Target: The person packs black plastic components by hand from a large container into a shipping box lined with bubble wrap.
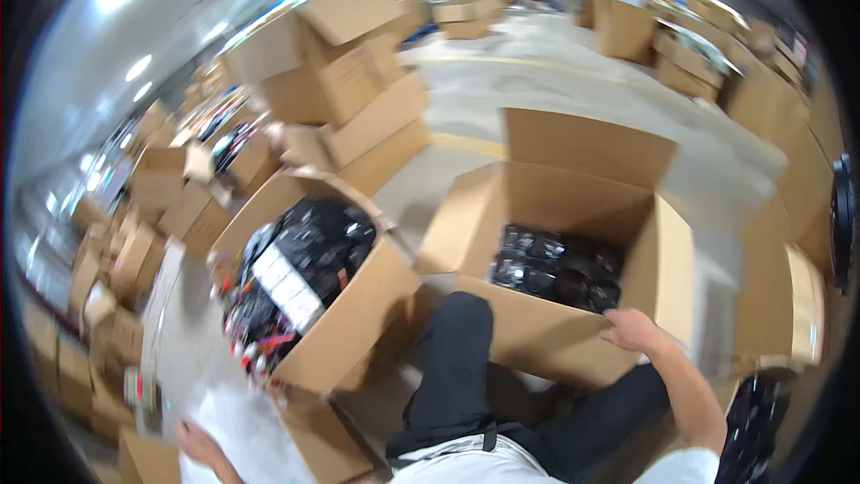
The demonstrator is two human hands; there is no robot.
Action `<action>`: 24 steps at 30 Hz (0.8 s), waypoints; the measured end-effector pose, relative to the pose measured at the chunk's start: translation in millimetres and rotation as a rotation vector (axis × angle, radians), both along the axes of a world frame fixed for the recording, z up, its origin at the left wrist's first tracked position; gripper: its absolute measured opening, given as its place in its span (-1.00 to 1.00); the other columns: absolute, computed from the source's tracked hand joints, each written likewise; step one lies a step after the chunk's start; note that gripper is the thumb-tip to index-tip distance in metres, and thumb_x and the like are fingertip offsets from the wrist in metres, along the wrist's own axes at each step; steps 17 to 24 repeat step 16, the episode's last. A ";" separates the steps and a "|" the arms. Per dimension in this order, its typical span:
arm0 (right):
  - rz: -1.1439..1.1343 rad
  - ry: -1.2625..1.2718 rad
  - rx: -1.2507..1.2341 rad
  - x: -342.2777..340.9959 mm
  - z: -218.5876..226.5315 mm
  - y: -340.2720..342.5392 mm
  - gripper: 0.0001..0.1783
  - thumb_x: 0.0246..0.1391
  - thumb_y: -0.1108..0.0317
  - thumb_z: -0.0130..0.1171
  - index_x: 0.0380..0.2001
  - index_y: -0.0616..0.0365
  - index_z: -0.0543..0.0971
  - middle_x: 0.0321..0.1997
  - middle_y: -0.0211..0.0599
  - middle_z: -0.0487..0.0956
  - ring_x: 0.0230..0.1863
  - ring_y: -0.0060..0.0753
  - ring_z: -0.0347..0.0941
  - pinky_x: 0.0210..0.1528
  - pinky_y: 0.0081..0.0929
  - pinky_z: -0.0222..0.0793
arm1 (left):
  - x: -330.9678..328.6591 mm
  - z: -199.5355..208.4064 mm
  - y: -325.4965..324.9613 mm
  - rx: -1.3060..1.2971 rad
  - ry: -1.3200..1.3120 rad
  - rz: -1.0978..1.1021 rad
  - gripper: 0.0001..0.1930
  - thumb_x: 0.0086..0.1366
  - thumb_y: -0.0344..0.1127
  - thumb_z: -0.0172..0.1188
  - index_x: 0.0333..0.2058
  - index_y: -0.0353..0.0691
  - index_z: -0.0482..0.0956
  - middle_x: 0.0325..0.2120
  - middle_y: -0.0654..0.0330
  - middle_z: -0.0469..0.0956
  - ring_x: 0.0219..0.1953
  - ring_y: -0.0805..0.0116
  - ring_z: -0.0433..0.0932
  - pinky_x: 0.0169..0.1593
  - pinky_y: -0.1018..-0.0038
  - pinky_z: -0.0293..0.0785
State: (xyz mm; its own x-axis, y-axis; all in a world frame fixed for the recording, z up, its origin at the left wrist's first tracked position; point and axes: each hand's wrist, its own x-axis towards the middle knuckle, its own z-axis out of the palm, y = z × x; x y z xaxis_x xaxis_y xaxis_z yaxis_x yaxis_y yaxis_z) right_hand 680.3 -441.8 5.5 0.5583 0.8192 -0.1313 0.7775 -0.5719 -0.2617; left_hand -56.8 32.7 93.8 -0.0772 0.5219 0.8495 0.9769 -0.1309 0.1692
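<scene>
My right hand (632, 330) is closed over the near rim of an open cardboard box (560, 323), close to its right corner. Inside that box lie several shiny black plastic-wrapped bundles (537, 273), covering part of the bottom. At the lower left, my left hand (199, 444) is beside a white translucent plastic sheet (246, 435). Motion blurs its fingers, so whether it grips the sheet cannot be made out. Between the hands, a second cardboard box (358, 318) is heaped with black plastic bags (327, 237) and small colourful items. A white label strip (287, 287) lies on top.
My dark-trousered legs (452, 350) straddle the near side of the box. Large open cartons (322, 63) are stacked behind, at the left. More cardboard (779, 278) stands along the right, with a black plastic bundle (757, 421) below. Grey floor (484, 81) stretches away beyond.
</scene>
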 end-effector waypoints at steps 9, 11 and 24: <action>-0.036 0.338 0.199 -25.2 34.6 9.2 -0.63 -0.05 0.32 0.25 -0.17 0.32 0.56 -0.26 0.21 0.61 -0.16 0.23 0.56 -0.10 -0.14 0.46 | 26.4 113.1 -25.1 -0.130 -0.672 -0.237 -0.85 0.26 -0.33 0.32 -0.36 -0.31 0.59 -0.47 0.32 0.57 -0.41 0.57 0.45 -0.24 0.57 0.39; -0.017 0.317 0.162 -25.0 31.0 16.6 -0.63 -0.05 0.33 0.24 -0.16 0.34 0.57 -0.28 0.17 0.62 -0.20 0.12 0.58 -0.11 -0.18 0.45 | 19.7 132.4 -36.7 -0.081 -0.685 -0.317 -0.86 0.27 -0.35 0.32 -0.37 -0.27 0.58 -0.43 0.32 0.57 -0.38 0.59 0.45 -0.21 0.60 0.38; -0.027 0.164 -0.129 -15.5 37.6 27.0 -0.57 -0.06 0.33 0.25 -0.08 0.26 0.58 -0.19 0.16 0.64 -0.10 0.02 0.62 -0.02 -0.19 0.45 | 79.5 179.6 -51.0 0.107 -0.684 -0.821 -0.84 0.29 -0.33 0.33 -0.33 -0.21 0.52 -0.22 0.28 0.56 -0.22 0.56 0.42 -0.06 0.64 0.32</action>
